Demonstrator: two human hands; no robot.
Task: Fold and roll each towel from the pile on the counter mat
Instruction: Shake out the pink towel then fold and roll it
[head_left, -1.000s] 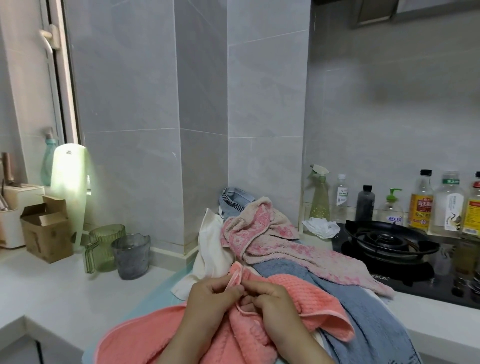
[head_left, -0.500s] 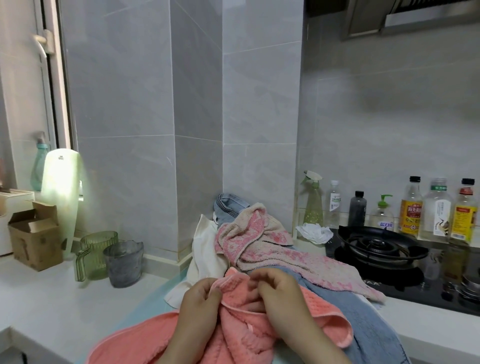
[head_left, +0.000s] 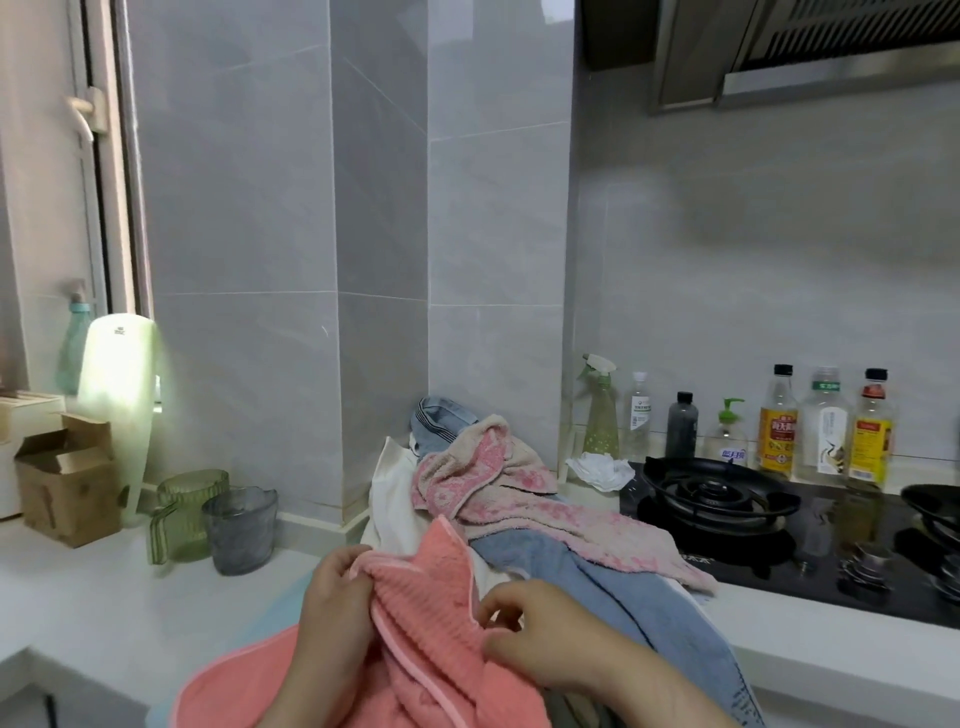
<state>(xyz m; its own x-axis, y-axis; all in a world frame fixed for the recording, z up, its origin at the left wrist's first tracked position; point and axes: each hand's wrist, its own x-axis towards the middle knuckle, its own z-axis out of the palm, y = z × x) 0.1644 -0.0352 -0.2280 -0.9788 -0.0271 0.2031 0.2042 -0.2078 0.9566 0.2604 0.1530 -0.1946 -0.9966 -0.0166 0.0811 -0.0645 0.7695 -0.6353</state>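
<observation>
The left hand (head_left: 332, 618) grips and the right hand (head_left: 540, 649) pinches the coral ribbed towel (head_left: 431, 587), lying before the heaped pile (head_left: 498, 483); tugging may drag the adjoining blue terry towel (head_left: 639, 597) toward the black gas burner (head_left: 711, 493).
</observation>
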